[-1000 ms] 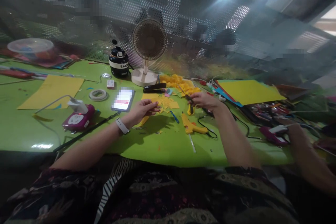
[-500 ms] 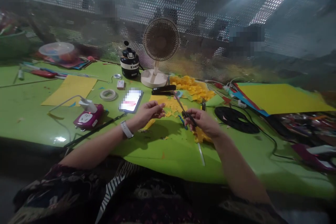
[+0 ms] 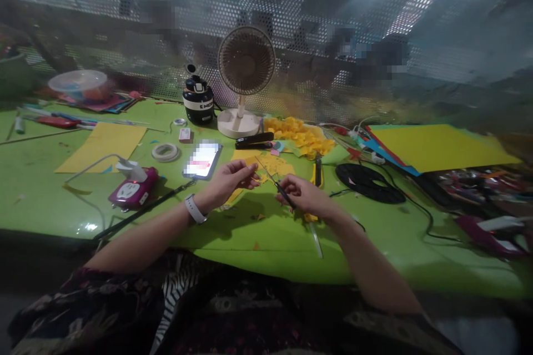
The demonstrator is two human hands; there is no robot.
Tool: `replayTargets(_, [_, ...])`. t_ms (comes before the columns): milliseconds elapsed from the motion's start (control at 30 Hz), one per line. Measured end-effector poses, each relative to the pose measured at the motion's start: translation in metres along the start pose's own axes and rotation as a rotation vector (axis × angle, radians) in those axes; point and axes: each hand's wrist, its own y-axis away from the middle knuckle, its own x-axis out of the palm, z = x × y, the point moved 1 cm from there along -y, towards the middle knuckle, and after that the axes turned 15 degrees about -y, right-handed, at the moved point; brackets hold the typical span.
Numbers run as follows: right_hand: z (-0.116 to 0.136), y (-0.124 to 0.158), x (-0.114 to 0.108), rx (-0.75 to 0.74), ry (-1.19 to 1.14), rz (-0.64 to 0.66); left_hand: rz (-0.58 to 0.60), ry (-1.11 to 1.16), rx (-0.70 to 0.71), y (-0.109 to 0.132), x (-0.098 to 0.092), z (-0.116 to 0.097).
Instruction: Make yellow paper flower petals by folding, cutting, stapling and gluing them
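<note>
My left hand (image 3: 231,178), with a white watch on its wrist, pinches a small yellow paper piece (image 3: 252,179) over the green table (image 3: 50,199). Close to its right, my right hand (image 3: 303,196) is closed round the dark handles of thin scissors (image 3: 275,183), whose blades point up and left toward the paper piece. Yellow paper scraps (image 3: 272,165) lie on the table just behind both hands. Under my right wrist lies a yellow glue gun (image 3: 311,217), mostly hidden.
A small fan (image 3: 245,66), a black mug (image 3: 199,102), a black stapler (image 3: 254,141), a phone (image 3: 202,159), a tape roll (image 3: 165,151) and a pink power strip (image 3: 132,191) stand at left and centre. A pile of yellow cut pieces (image 3: 302,136), black cable coil (image 3: 366,182) and coloured paper sheets (image 3: 437,147) lie right.
My right hand picked up the scissors from beside the glue gun and brought them left, toward my left hand. The camera view shifted, and another person's arm at right left the view.
</note>
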Motion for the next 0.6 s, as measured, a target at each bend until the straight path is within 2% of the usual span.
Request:
replayTargets(267, [-0.011, -0.004, -0.002, -0.023, 0.007, 0.038, 0.005, -0.033, -0.009, 0.001, 0.002, 0.001])
replayTargets(600, [-0.011, -0.006, -0.004, -0.039, -0.011, 0.041, 0.056, -0.040, 0.009, 0.003, 0.002, -0.001])
